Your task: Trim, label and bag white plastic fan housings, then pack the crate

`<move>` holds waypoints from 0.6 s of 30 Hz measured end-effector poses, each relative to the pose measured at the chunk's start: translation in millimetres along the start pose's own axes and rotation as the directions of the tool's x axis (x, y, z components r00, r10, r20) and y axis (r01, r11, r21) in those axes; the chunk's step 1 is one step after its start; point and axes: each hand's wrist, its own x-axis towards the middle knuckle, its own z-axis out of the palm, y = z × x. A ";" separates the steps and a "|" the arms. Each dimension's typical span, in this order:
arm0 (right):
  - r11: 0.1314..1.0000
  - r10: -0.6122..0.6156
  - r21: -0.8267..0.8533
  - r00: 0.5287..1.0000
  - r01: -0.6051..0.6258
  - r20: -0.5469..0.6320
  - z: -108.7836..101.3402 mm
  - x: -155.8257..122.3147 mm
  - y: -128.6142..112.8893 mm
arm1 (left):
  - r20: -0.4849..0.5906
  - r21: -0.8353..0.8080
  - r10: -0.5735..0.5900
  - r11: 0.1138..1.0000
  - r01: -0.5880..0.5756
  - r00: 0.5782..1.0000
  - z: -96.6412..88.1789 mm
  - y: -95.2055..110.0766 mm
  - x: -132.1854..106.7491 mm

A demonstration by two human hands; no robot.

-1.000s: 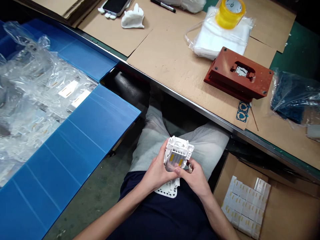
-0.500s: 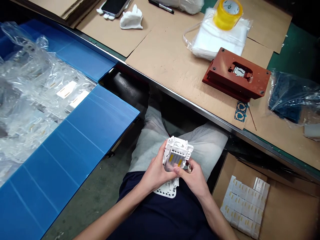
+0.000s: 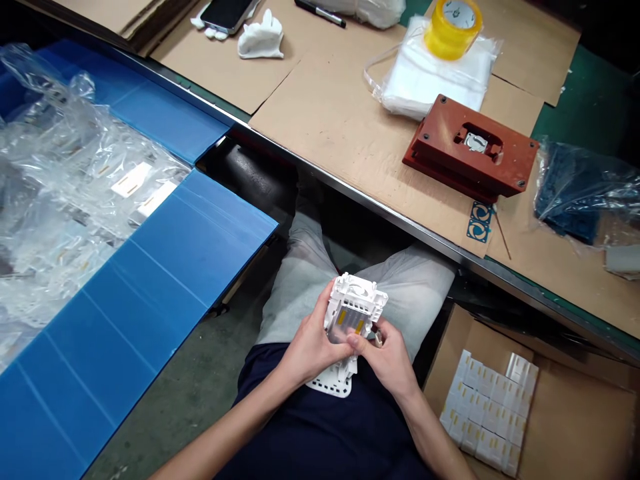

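White plastic housing (image 3: 353,312) held in both hands above the lap (image 3: 423,280), near centre.
From left: clear bags (image 3: 65,173) on a blue sheet (image 3: 165,280); left hand (image 3: 310,348) clasps the housing's left side, thumb on its face; right hand (image 3: 391,360) grips its lower right edge; far right, a red fixture (image 3: 470,152) on the bench (image 3: 345,130); near right, a carton (image 3: 575,417) of white parts (image 3: 493,417).

Your counter (image 3: 595,100) carried a red fixture block (image 3: 470,148), a yellow tape roll (image 3: 453,28), a phone (image 3: 227,13) and a white glove (image 3: 260,41).
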 end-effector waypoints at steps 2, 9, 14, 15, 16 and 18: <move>0.999 0.025 0.029 0.999 -0.025 0.023 0.5 0.7 -0.4 | -0.006 -0.001 0.004 1.000 -0.004 1.000 -0.6 0.5 -0.1; 0.998 -0.020 -0.060 1.000 0.019 -0.016 -0.2 0.0 0.7 | -0.015 -0.015 -0.014 1.000 0.014 1.000 0.0 1.1 -2.5; 0.998 -0.047 -0.046 0.999 0.046 -0.019 1.5 2.2 -0.6 | -0.028 -0.006 -0.037 0.999 0.037 0.999 1.3 3.1 -1.3; 0.999 -0.041 -0.020 0.999 0.041 -0.009 1.9 2.7 -1.1 | -0.035 0.005 -0.035 0.999 0.035 0.999 1.4 3.6 -1.0; 0.999 -0.032 0.005 0.999 0.032 0.004 2.0 2.9 -1.5 | -0.041 0.016 -0.030 0.999 0.031 0.999 1.4 4.0 -0.8; 0.999 -0.006 0.042 1.000 0.005 0.029 2.0 2.7 -1.8 | -0.037 0.029 -0.018 0.999 0.019 0.999 1.3 4.5 -0.8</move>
